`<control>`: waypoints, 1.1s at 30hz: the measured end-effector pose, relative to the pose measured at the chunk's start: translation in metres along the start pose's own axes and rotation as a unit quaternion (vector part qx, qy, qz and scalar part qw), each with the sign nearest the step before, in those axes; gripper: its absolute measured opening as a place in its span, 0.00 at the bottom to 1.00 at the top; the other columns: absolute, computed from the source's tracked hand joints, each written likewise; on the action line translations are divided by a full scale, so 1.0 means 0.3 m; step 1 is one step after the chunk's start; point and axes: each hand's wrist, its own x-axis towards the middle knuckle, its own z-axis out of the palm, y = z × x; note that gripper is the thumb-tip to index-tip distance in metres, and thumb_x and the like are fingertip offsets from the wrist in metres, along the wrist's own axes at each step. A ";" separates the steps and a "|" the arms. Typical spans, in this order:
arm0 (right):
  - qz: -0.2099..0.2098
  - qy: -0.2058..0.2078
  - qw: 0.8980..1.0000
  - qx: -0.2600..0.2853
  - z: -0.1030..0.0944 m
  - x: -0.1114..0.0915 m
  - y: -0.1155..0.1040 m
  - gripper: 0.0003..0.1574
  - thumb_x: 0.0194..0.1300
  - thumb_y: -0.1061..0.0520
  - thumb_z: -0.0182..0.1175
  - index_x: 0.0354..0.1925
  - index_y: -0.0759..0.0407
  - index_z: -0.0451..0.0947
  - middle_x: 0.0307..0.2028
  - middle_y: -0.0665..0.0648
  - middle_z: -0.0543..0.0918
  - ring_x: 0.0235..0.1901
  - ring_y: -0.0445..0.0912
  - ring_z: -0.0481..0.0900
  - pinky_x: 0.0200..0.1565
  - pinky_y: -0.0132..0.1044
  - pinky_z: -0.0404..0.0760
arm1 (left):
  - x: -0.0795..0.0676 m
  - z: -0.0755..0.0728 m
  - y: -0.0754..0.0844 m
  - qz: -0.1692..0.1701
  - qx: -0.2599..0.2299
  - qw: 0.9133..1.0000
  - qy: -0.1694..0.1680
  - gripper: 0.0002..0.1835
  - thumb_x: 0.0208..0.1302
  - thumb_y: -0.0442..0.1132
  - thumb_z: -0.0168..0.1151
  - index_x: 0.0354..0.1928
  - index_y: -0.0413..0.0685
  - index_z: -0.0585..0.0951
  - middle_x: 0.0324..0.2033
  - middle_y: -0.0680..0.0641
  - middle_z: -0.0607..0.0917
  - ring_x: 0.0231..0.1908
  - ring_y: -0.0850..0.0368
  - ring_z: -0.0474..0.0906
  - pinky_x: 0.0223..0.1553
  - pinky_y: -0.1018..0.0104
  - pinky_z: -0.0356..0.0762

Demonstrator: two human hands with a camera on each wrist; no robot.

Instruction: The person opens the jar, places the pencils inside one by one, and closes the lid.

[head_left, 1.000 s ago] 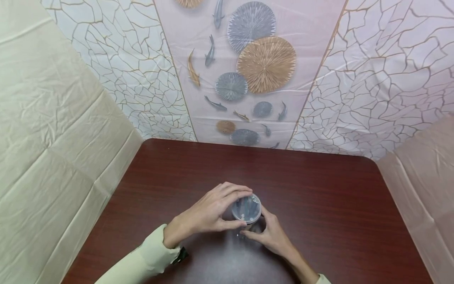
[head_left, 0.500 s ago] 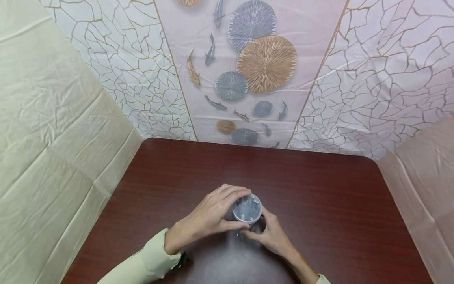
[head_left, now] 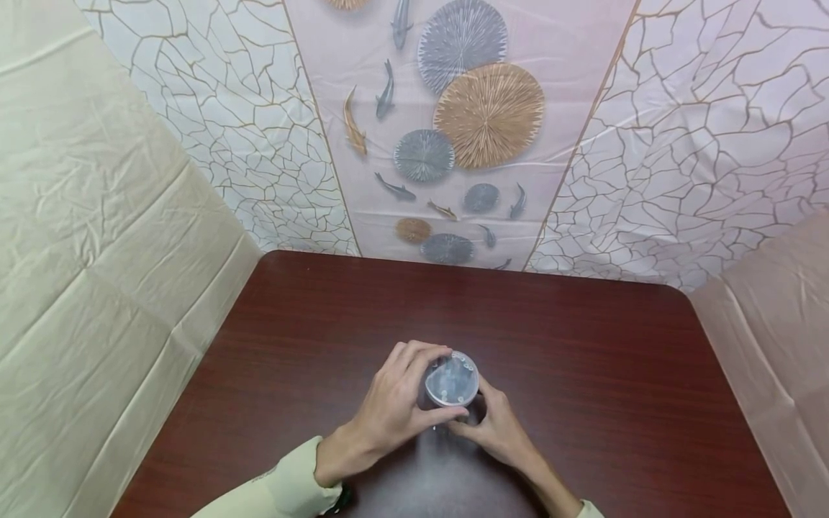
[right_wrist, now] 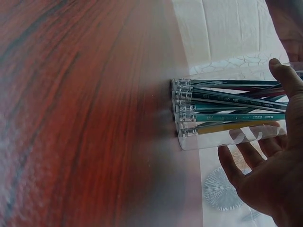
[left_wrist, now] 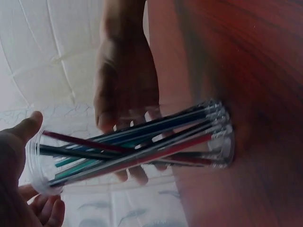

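A clear plastic jar stands upright on the table, its round lid facing up in the head view. Several pencils lean inside, dark, red and teal ones among them; a yellow pencil shows in the right wrist view. My left hand grips the lid's rim from the left, thumb on the near side and fingers on the far side. Lower down, my right hand holds the jar's wall from the right, thumb in front and fingers behind. The lid sits at the jar's top.
The dark red-brown wooden table stretches around the jar. A patterned cloth hangs behind its far edge, and beige cloth hangs at the left side. A dark item shows under the left sleeve.
My left hand has turned counterclockwise around the lid: its thumb has moved right along the near rim, its fingertips left, its wrist right and nearer. My right hand and the jar have barely moved.
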 end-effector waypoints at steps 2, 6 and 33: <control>0.001 -0.003 1.000 0.004 0.000 0.001 0.000 0.51 0.50 0.60 0.83 0.70 0.64 0.73 0.59 0.56 0.86 0.58 0.47 0.83 0.61 0.40 0.81 | -0.003 0.009 0.006 -0.006 0.005 1.000 0.013 0.47 0.47 0.63 0.85 0.65 0.48 0.79 0.55 0.52 0.81 0.49 0.57 0.75 0.49 0.64 0.80; 0.005 -0.007 1.000 0.015 -0.002 0.003 -0.003 0.51 0.50 0.61 0.82 0.70 0.64 0.73 0.60 0.57 0.85 0.58 0.48 0.83 0.62 0.40 0.81 | -0.005 0.027 0.013 -0.010 0.018 0.999 0.039 0.46 0.45 0.64 0.86 0.63 0.48 0.79 0.51 0.52 0.81 0.46 0.56 0.75 0.46 0.64 0.80; -0.006 -0.015 1.000 0.024 -0.008 0.010 -0.003 0.53 0.53 0.55 0.85 0.73 0.57 0.73 0.62 0.53 0.85 0.62 0.46 0.81 0.66 0.32 0.74 | 0.025 -0.001 -0.092 0.045 -0.129 0.989 -0.057 0.48 0.51 0.52 0.85 0.71 0.44 0.71 0.63 0.51 0.82 0.61 0.58 0.77 0.62 0.64 0.78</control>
